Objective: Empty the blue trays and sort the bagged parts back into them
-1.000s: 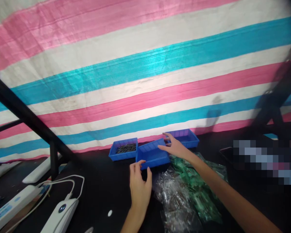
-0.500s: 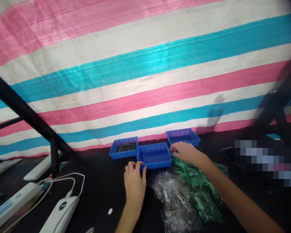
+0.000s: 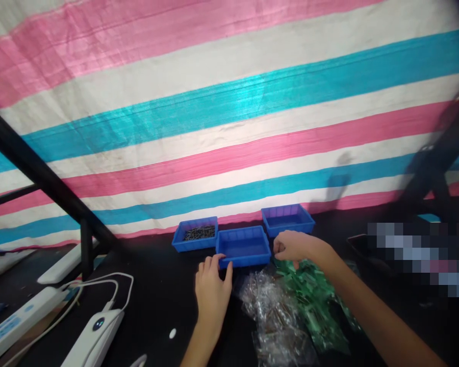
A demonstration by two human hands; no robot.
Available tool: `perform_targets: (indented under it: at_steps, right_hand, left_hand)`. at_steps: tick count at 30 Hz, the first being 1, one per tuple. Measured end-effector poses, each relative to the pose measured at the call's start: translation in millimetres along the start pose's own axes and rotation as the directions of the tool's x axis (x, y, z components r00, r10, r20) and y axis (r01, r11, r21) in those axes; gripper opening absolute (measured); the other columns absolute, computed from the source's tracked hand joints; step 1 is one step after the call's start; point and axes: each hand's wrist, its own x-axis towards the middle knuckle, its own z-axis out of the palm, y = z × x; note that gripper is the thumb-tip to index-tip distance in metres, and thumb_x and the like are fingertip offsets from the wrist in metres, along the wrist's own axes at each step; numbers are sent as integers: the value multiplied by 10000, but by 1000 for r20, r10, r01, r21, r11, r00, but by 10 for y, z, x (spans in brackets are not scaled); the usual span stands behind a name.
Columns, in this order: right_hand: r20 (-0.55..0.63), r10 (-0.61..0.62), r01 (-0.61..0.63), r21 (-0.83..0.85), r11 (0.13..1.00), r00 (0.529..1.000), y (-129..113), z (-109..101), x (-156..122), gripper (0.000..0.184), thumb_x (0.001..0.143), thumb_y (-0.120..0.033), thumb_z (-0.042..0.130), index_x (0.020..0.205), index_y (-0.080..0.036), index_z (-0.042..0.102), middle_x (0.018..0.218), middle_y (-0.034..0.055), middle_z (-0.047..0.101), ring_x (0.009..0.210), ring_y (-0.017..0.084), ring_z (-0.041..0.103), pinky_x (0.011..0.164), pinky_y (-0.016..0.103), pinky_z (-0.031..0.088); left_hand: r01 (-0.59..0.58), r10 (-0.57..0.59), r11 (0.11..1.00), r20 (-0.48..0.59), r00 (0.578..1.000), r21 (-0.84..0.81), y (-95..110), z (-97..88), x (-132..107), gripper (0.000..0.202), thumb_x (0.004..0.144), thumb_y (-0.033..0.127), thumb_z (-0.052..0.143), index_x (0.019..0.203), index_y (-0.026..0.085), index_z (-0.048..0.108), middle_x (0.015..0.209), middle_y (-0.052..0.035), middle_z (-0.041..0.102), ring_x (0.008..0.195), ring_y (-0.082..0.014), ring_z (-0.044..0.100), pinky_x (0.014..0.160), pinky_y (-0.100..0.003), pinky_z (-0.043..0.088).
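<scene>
At lower centre, the middle blue bin [image 3: 243, 245] sits between the left hand [image 3: 211, 286], fingers spread, touching its rim, and the curled right hand [image 3: 299, 246], its grasp unclear.

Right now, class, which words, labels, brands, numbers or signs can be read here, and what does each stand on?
None can be read for certain.
White device, round display: bright marks, too small to read.
Power strip: too blurred to show lettering.
Bins and bags: no lettering discernible.
Patch at right: pixelated, nothing legible.

Blue parts bins [image 3: 248, 260] and striped tarp [image 3: 229, 148] suggest a makeshift workshop.
</scene>
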Motion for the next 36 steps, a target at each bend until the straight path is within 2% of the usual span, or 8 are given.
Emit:
perform_targets:
  at_steps: [3,6,12,21,25,29,33,36]
  right_hand:
    - [-57,-65,61,-74,995,996,-41,-23,-3,130,670,-185,537,618,-192,656,559,15,655,486,157,609,518,253,413]
    - [-206,-134,112,-115,987,969,-128,11,6,120,713,-241,536,699,-213,652,662,22,677,618,186,627,563,269,398]
    - [-190,-221,210,-76,975,957,-228,137,66,266,674,-439,633,852,-243,661,690,-3,677,680,186,618,592,271,402]
    - [-274,-187,167,-97,981,944,-127,154,206,116,683,-337,646,723,-236,688,701,-12,685,689,180,618,565,250,391]
    - [-280,-172,149,-101,984,944,-133,174,231,122,695,-334,634,735,-233,689,690,-8,684,688,179,622,576,248,399]
    - [-316,-145,117,-107,987,938,-123,206,273,152,731,-344,607,788,-233,695,728,-1,697,723,185,635,584,245,401]
    - [-364,-110,74,-112,991,925,-113,250,322,186,763,-354,575,838,-235,697,748,9,704,755,192,641,606,249,413]
    - [-384,-107,85,-75,994,917,-113,286,335,216,794,-344,530,886,-228,687,765,18,705,781,199,642,642,264,432]
  left_hand:
    - [8,-8,998,7,1000,-59,5,1,-2,219,845,337,438,953,236,600,756,-23,558,759,-207,537,666,-312,417]
    - [18,-16,994,22,1000,-104,-6,25,-11,231,847,343,432,967,240,601,736,-20,564,752,-205,548,651,-302,421]
    - [69,-55,969,67,996,-239,-35,86,-30,304,852,359,417,1081,233,571,735,-24,605,769,-211,581,703,-336,447]
    - [122,-78,864,109,991,-488,-16,148,-5,462,823,322,468,1263,187,434,1036,-88,622,887,-196,589,762,-350,473]
    - [102,-71,877,84,994,-469,-16,161,-8,415,819,301,467,1215,177,464,996,-83,613,882,-194,586,786,-360,468]
    - [8,-23,915,-33,999,-404,-54,98,49,351,810,276,472,1148,188,510,1018,-87,582,952,-212,570,826,-380,454]
    - [-44,12,967,-128,992,-251,-204,-31,178,349,807,251,464,1151,206,507,1170,-107,540,1111,-249,503,908,-429,396]
    - [-29,15,993,-124,992,-116,-350,-64,246,412,818,246,448,1230,230,455,1349,-101,434,1286,-274,332,982,-471,304]
